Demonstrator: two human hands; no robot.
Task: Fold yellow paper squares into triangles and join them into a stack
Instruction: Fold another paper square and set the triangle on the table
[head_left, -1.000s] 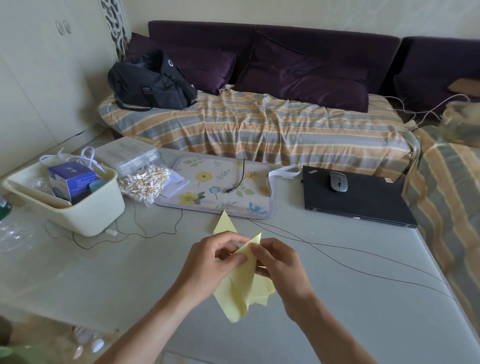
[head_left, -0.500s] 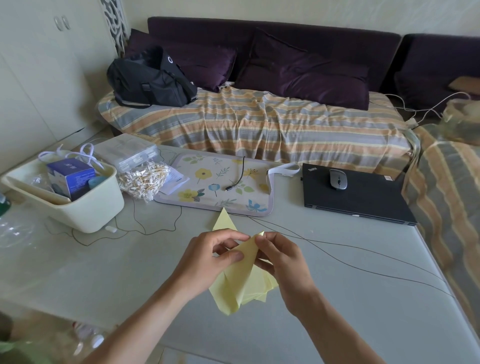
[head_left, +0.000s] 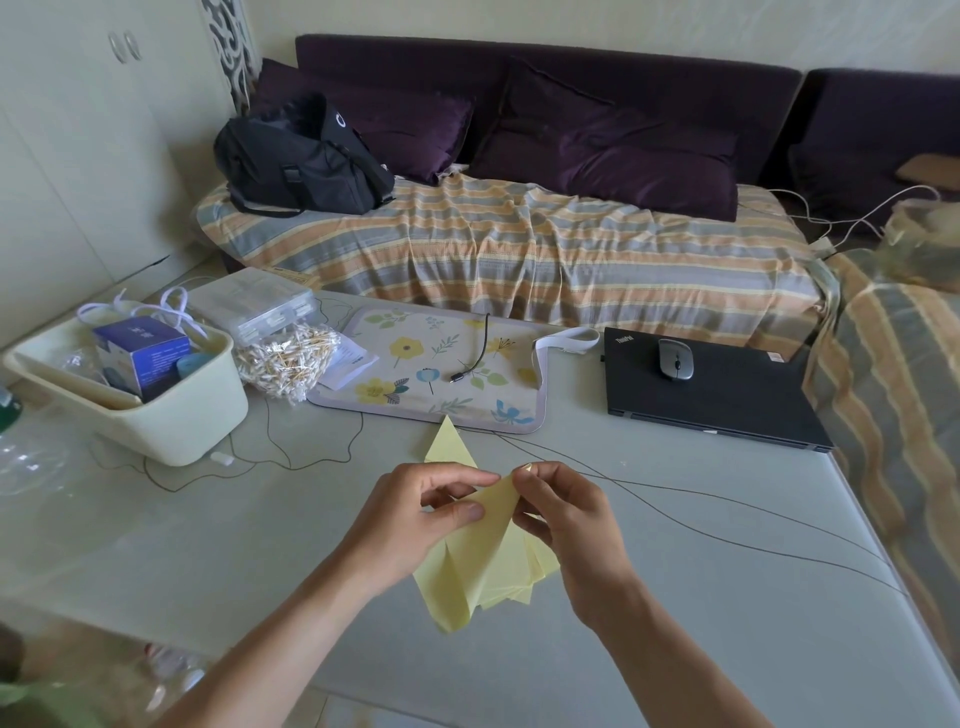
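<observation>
In the head view, both hands pinched the yellow paper (head_left: 480, 561) above the worktop (head_left: 701, 597) near its front edge: the left hand (head_left: 415, 519) gripped the upper fold between thumb and fingers, the right hand (head_left: 563, 512) nipped the top tip. Another folded yellow triangle (head_left: 449, 444) lay just beyond. The sheets looked light, limp and easily creased, so holding at folds and corners seemed best. Open room lay rightward; the tub (head_left: 156, 410) and laptop (head_left: 717, 395) sat well apart.

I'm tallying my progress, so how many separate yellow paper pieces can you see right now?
2: the folded bundle pinched between the left hand and right hand, and a pointed piece on the table behind them. The bundle's own layers cannot be counted.
</observation>
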